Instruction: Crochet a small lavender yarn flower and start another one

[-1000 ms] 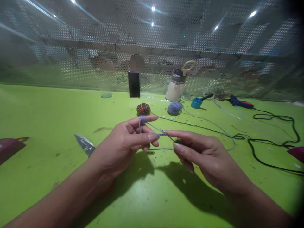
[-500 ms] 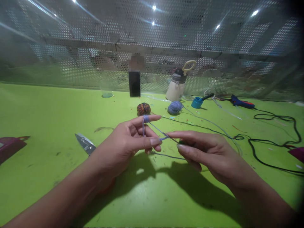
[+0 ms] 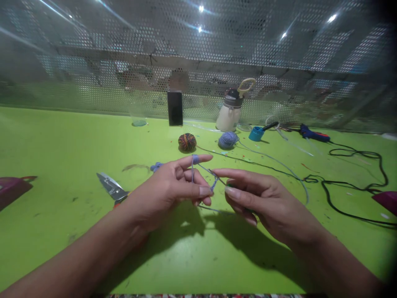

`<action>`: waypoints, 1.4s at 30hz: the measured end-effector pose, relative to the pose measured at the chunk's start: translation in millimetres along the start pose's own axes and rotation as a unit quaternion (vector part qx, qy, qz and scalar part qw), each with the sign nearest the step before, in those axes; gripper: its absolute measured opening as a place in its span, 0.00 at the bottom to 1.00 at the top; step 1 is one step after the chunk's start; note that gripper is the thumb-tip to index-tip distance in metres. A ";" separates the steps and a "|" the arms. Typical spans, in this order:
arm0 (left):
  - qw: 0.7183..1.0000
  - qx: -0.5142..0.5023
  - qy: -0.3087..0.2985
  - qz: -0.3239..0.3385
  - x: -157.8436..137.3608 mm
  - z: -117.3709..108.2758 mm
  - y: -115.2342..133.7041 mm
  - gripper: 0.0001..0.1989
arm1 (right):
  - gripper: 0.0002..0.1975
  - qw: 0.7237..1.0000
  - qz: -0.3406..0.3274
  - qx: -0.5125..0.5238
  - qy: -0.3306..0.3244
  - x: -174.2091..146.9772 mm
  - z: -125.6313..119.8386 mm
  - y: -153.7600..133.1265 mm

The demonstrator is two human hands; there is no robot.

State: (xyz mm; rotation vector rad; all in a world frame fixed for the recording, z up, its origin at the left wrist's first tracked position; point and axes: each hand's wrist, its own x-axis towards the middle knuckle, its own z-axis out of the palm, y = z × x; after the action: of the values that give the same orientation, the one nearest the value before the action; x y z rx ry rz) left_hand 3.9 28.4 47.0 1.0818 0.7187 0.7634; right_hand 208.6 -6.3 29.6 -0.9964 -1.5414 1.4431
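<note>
Blue-purple yarn (image 3: 195,159) is wound round the outstretched index finger of my left hand (image 3: 173,186). Between that hand's thumb and fingers is pinched a short crocheted chain (image 3: 214,183) of the same yarn. My right hand (image 3: 260,194) grips a thin crochet hook (image 3: 220,179), its tip at the top of the chain where the strand from my left index finger meets it. Most of the hook's handle is hidden in my right fingers. Beyond my hands lies the blue-purple yarn ball (image 3: 228,140), its strand trailing off to the right.
Scissors (image 3: 111,188) lie left of my left wrist, near a small blue-purple yarn piece (image 3: 156,166). Behind are a multicoloured yarn ball (image 3: 187,142), a phone (image 3: 175,108), a bottle (image 3: 230,111) and a blue pot (image 3: 256,133). A glue gun (image 3: 314,134) and black cable (image 3: 341,213) are right.
The hook has drawn back and up slightly, and the chain now hangs more steeply from it. My left hand has shifted slightly right, and the small yarn piece behind it has come into view.
</note>
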 end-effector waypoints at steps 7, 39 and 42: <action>0.999 0.035 0.034 0.023 -5.4 0.3 7.8 0.27 | 0.16 0.997 -0.005 -0.076 0.016 -2.9 -9.9 -3.6; 0.985 0.127 0.066 0.093 -3.3 -0.8 3.2 0.18 | 0.31 0.899 -0.144 -0.413 -0.026 -15.9 -15.2 -24.2; 0.983 0.139 0.079 0.093 -3.6 0.7 3.8 0.17 | 0.31 0.894 -0.146 -0.423 -0.023 -15.3 -14.5 -23.9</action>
State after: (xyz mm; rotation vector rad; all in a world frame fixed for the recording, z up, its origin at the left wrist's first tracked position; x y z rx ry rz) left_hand 1.7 26.1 51.2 1.3662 0.8854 0.9358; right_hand 227.2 -16.0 53.7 -1.1279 -2.3089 0.5502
